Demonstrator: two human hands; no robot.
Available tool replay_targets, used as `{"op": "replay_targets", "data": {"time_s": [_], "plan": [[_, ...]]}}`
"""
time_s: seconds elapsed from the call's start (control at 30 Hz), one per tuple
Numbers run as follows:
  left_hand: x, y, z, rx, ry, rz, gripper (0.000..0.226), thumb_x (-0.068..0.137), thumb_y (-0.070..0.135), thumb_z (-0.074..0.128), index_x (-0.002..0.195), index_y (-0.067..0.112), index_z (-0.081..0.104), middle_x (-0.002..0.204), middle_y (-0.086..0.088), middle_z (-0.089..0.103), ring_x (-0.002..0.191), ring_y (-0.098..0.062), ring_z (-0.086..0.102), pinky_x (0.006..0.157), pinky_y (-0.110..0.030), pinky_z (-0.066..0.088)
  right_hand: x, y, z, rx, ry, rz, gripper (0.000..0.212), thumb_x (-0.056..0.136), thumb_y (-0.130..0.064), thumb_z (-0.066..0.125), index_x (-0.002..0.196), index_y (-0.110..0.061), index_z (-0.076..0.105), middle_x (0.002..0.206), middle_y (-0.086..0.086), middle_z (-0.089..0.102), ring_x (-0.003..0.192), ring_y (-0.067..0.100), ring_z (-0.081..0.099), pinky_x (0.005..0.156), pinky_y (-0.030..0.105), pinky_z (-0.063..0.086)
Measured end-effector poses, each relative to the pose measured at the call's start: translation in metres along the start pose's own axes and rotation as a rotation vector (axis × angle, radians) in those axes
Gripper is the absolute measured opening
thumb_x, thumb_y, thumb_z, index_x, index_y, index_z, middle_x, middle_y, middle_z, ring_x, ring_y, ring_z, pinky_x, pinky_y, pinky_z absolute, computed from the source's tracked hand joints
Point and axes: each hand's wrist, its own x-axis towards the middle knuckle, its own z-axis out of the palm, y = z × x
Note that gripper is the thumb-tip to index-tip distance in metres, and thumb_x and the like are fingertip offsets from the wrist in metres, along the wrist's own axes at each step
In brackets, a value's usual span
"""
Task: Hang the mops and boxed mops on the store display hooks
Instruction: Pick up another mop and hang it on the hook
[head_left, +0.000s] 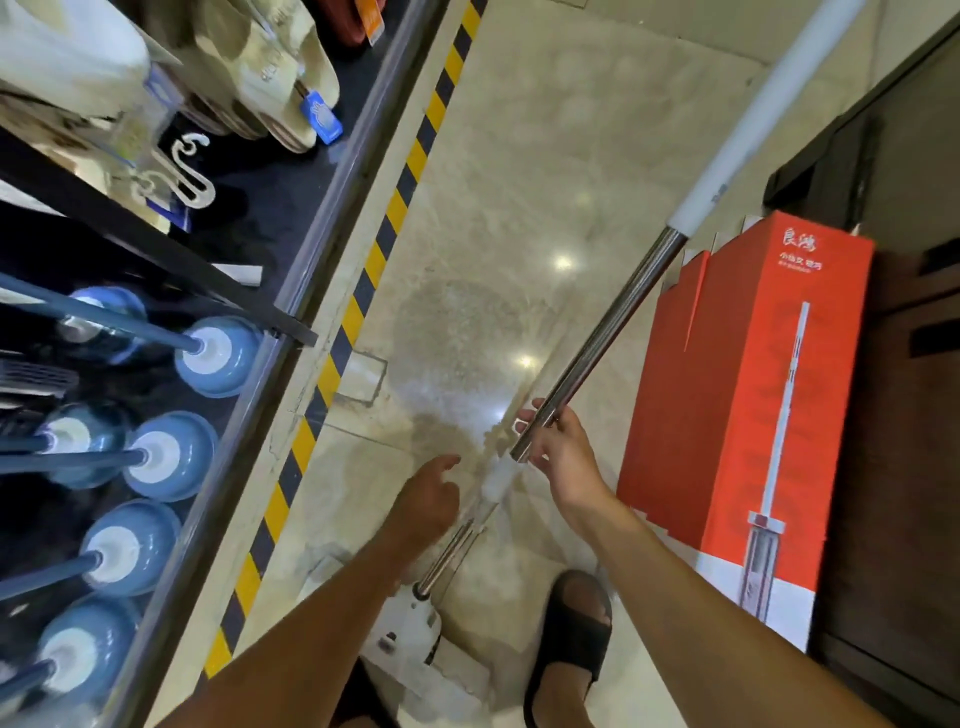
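Observation:
A long mop (613, 317) with a shiny steel shaft and white upper handle slants from the floor near my feet up to the top right. Its white head (410, 629) rests on the floor between my feet. My right hand (553, 447) grips the steel shaft low down. My left hand (428, 499) hovers just left of the shaft with loosely curled fingers, holding nothing. Several red mop boxes (748, 415) stand upright on the floor at the right, leaning against a dark cabinet.
A dark display rack (218, 291) on the left holds several blue plungers (218, 356) and pale slippers (291, 78). A yellow-black hazard stripe (363, 291) runs along its base. The polished stone floor (493, 234) lies between the rack and the boxes. My sandalled foot (571, 639) stands at the bottom.

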Motion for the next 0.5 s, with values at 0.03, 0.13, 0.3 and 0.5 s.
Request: {"op": "replay_targets", "data": {"time_s": [0.03, 0.13, 0.3, 0.5], "plan": [[-0.010, 0.026, -0.012, -0.076, 0.063, 0.062, 0.040, 0.107, 0.012, 0.046, 0.146, 0.016, 0.055, 0.149, -0.010, 0.059, 0.138, -0.029, 0.055, 0.115, -0.038, 0.042, -0.013, -0.004, 0.002, -0.012, -0.012, 0.004, 0.076, 0.056, -0.004, 0.050, 0.132, -0.009, 0.054, 0.119, 0.008, 0.065, 0.102, 0.018, 0.065, 0.076, 0.030, 0.053], [-0.044, 0.116, -0.045, -0.241, 0.097, 0.212, 0.041, 0.113, 0.033, 0.035, 0.144, 0.022, 0.059, 0.151, 0.000, 0.058, 0.141, -0.018, 0.051, 0.121, -0.039, 0.037, -0.049, -0.015, 0.007, -0.082, -0.054, 0.033, 0.068, 0.063, -0.003, 0.055, 0.131, -0.004, 0.053, 0.113, 0.003, 0.064, 0.076, 0.007, 0.062, 0.055, 0.018, 0.044], [-0.109, 0.234, -0.074, -0.341, -0.075, 0.388, 0.063, 0.100, 0.062, 0.038, 0.155, 0.032, 0.045, 0.159, 0.010, 0.047, 0.145, -0.007, 0.043, 0.122, -0.030, 0.030, -0.082, -0.012, 0.018, -0.113, -0.080, 0.094, 0.041, 0.097, 0.017, 0.049, 0.137, 0.013, 0.043, 0.086, 0.005, 0.053, 0.042, 0.002, 0.051, 0.042, 0.017, 0.036], [-0.160, 0.260, -0.091, -0.198, -0.099, 0.478, 0.043, 0.106, 0.024, 0.057, 0.148, 0.030, 0.054, 0.143, 0.008, 0.061, 0.136, -0.014, 0.055, 0.115, -0.035, 0.045, -0.124, -0.017, 0.013, -0.322, -0.191, 0.069, 0.080, 0.073, 0.004, 0.059, 0.147, -0.022, 0.040, 0.140, 0.004, 0.053, 0.117, 0.023, 0.060, 0.054, 0.022, 0.042]]}}
